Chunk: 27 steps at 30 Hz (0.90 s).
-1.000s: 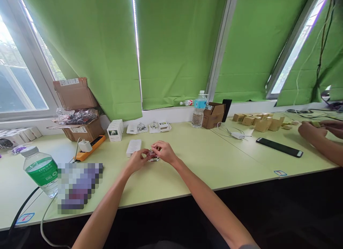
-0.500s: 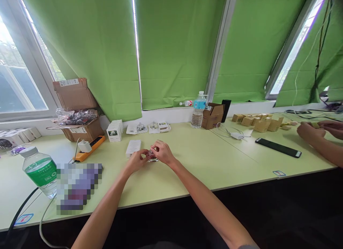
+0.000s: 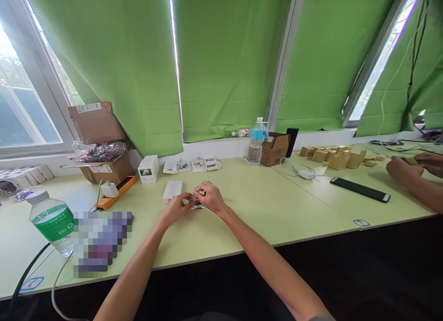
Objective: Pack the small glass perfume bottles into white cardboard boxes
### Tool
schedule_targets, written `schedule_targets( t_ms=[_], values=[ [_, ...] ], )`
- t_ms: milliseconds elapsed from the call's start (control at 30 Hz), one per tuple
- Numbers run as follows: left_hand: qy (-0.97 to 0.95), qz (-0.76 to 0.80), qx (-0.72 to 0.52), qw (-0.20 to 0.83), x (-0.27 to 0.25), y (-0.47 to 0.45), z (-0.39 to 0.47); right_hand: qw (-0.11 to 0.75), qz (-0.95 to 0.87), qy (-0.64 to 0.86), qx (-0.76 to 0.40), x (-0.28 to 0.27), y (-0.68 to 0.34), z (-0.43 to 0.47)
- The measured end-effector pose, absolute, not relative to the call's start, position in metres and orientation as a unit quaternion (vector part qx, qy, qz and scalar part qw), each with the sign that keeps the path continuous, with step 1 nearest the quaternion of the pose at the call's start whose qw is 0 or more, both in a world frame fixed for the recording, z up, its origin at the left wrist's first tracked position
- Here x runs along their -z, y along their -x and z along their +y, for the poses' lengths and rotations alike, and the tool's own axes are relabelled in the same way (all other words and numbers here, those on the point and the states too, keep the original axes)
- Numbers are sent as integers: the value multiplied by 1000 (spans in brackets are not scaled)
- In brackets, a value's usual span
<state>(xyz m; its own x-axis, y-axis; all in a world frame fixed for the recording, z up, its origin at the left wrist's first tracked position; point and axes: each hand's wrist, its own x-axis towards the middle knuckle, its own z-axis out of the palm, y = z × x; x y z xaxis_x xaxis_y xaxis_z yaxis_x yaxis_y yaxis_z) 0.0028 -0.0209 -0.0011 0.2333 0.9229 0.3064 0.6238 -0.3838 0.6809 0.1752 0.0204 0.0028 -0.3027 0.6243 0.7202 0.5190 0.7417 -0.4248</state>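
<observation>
Between my two hands, a small clear container with dark red contents point(image 3: 197, 204) sits on the pale green table. My left hand point(image 3: 177, 209) grips its left side with bent fingers. At its top right, the fingers of my right hand point(image 3: 210, 196) are pinched together and cover part of it. Just beyond my left hand lies a small white box point(image 3: 172, 191) with printing on it. Farther back are two clear domed pieces, a left one point(image 3: 182, 164) and a right one point(image 3: 198, 162), beside opened white packaging.
White picture boxes point(image 3: 148, 169), an orange power strip point(image 3: 117, 192) and a green-labelled bottle point(image 3: 51, 222) stand left. A large water bottle point(image 3: 256, 143) and a brown carton point(image 3: 275, 149) are behind. Rightward lie a black phone-like slab point(image 3: 360, 189), tan boxes point(image 3: 337, 158) and another person's hands point(image 3: 404, 171).
My hands stay around the small container with only slight finger shifts. The other person's hands at the right have moved a little. The view has shifted very slightly.
</observation>
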Motion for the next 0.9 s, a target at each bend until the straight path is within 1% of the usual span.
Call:
schedule_targets(
  t_ms=[300,567,733,900],
  values=[
    [-760,503,-350,215,3,-2,-19,486,-794,348,-108,1,-175,25],
    [-764,503,-344,211,5,-1,-18,511,-773,359,-111,3,-171,27],
    [-765,503,-343,208,6,-1,-18,509,-777,356,-105,1,-172,25],
    [-767,501,-338,216,7,1,-16,504,-791,322,-130,0,-177,23]
  ],
)
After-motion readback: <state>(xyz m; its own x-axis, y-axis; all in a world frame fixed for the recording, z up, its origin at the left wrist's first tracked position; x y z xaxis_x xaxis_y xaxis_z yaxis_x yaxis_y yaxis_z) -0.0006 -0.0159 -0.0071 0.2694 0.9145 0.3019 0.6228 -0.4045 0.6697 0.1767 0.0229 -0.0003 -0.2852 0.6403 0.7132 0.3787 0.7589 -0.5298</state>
